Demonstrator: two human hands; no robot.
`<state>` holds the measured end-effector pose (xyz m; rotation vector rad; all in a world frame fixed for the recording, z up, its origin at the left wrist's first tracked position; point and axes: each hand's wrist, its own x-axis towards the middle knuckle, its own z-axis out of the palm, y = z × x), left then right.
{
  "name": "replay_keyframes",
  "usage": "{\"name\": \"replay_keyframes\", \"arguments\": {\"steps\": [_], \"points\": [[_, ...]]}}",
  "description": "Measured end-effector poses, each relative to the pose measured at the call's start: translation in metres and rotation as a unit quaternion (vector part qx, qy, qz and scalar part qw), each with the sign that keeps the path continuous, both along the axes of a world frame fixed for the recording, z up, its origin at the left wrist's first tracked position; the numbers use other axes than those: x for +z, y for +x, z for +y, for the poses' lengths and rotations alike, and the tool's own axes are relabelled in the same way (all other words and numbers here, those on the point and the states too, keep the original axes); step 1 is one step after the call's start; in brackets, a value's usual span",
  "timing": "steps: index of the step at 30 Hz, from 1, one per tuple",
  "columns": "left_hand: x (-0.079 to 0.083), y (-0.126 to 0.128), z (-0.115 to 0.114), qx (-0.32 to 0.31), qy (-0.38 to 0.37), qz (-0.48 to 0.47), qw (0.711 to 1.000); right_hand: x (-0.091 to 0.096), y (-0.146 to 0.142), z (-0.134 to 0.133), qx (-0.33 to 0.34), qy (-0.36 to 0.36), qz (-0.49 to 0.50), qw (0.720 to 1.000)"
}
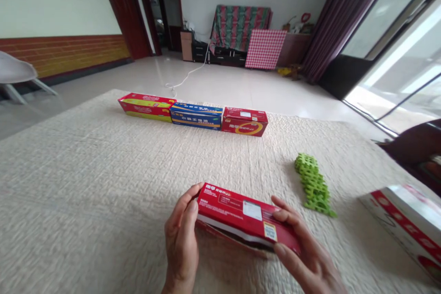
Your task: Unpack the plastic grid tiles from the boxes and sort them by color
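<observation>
Here in the head view, the red box point(234, 209) sits right between the hands, above the pale cover point(103, 183): left hand point(184, 232) gripping its left end, right hand point(303, 243) clasping the other, so both are equally near. Its long axis runs left to right, the right end slanting toward the wearer, and there's a gap along the near edge! On top, 南孚 reads in white; the smaller print is too blurred. Beyond, 小霸王电池 shows on the blue box point(196, 115), and 南孚 again on the ringed box point(244, 121) touching or just beside it, I can't tell which.
</observation>
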<state>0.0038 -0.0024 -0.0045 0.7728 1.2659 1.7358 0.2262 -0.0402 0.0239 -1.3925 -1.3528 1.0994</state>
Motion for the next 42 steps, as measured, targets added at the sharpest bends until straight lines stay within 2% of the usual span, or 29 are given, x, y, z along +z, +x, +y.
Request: {"name": "replay_keyframes", "arguments": {"steps": [6,18,25,29,33,38,42], "points": [[-0.001,-0.002,-0.003,-0.017,0.021,0.108,0.994,-0.006,0.005,0.002,0.028,0.008,-0.003,1.000],[0.000,0.001,-0.004,-0.001,0.019,0.106,0.994,-0.009,0.005,0.000,0.056,-0.013,0.039,0.998],[-0.005,0.001,-0.004,-0.018,0.020,0.077,0.997,0.001,-0.004,-0.003,0.000,-0.043,0.056,0.998],[-0.004,0.002,-0.005,-0.011,0.020,0.098,0.995,0.002,-0.001,-0.001,-0.002,-0.039,0.039,0.998],[0.000,0.004,-0.006,0.010,0.001,0.146,0.989,0.000,0.002,0.002,0.030,-0.018,-0.003,0.999],[0.000,0.003,-0.006,-0.016,-0.018,0.157,0.987,0.001,0.000,0.002,-0.010,-0.016,-0.010,1.000],[-0.003,0.001,-0.004,-0.013,-0.010,0.170,0.985,0.000,0.000,0.001,0.003,-0.014,-0.003,1.000]]}}
